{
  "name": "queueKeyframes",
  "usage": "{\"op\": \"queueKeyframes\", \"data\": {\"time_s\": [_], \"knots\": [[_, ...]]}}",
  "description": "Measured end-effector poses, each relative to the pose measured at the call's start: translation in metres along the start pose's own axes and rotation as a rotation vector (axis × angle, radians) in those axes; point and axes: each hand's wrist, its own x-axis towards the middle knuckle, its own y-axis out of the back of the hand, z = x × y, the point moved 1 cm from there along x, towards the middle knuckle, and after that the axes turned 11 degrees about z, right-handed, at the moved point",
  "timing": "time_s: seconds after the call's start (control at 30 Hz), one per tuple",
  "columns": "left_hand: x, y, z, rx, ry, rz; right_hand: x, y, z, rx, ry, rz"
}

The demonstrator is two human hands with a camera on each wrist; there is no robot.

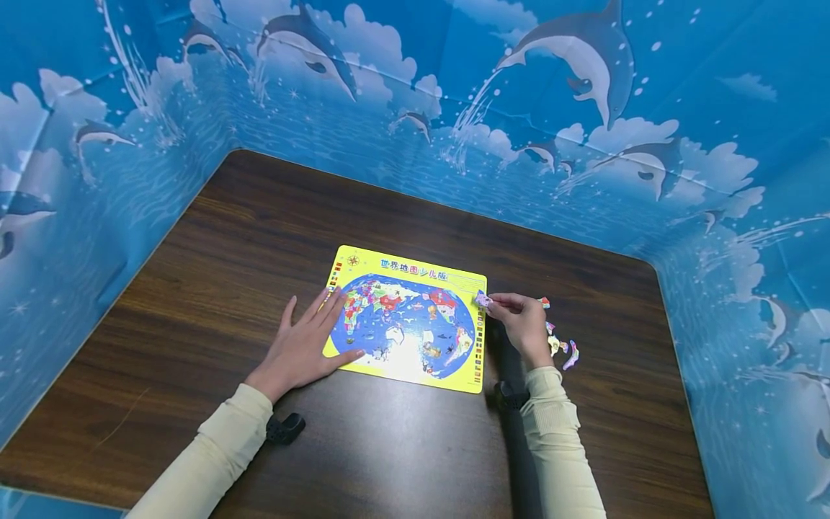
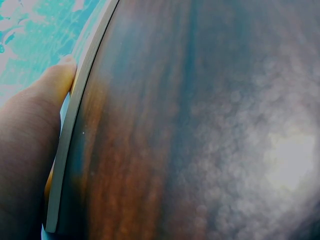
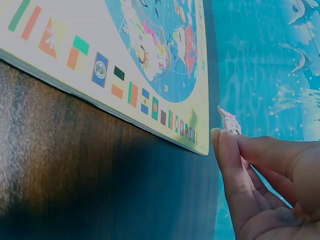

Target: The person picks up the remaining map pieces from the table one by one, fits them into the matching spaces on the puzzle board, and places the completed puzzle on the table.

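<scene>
A yellow-bordered world map puzzle board (image 1: 415, 382) lies flat on the table, with a blue oval map in its middle and small flags along its sides. My left hand (image 1: 310, 349) rests at the board's left side, fingers spread and thumb over the lower edge. In the left wrist view the thumb (image 2: 35, 115) lies beside the board's edge (image 2: 75, 110). Between thumb and fingertips, my right hand (image 1: 521, 324) pinches a small pale purple puzzle piece (image 1: 482, 298) near the board's upper right border. The right wrist view shows that piece (image 3: 230, 121) sticking up from the fingertips (image 3: 225, 136).
Several loose puzzle pieces (image 1: 570, 355) lie on the dark wooden table (image 1: 622, 404) right of the board, partly behind my right hand. A blue dolphin-print curtain (image 1: 389, 144) surrounds the table's far and side edges. Light glares off the board's lower middle.
</scene>
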Motion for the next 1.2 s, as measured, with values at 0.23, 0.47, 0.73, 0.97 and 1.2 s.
{"op": "queueKeyframes", "data": {"time_s": [0.23, 0.47, 0.73, 0.97, 1.2], "knots": [[0.0008, -0.0006, -0.0005, 0.009, -0.001, -0.001, -0.0016, -0.0011, -0.0020, 0.030, -0.012, -0.004], [0.0018, -0.0009, -0.0011, 0.006, 0.002, -0.006, -0.0023, -0.0026, -0.0030, 0.039, -0.021, 0.006], [0.0021, -0.0004, -0.0012, 0.002, 0.001, -0.008, -0.0034, -0.0026, -0.0033, 0.033, -0.017, 0.006], [0.0006, -0.0003, -0.0014, 0.005, -0.005, -0.005, -0.0050, -0.0037, -0.0015, 0.032, -0.028, 0.039], [0.0000, -0.0008, -0.0012, 0.010, -0.005, -0.005, -0.0071, -0.0074, 0.0001, 0.231, -0.019, 0.016]]}}
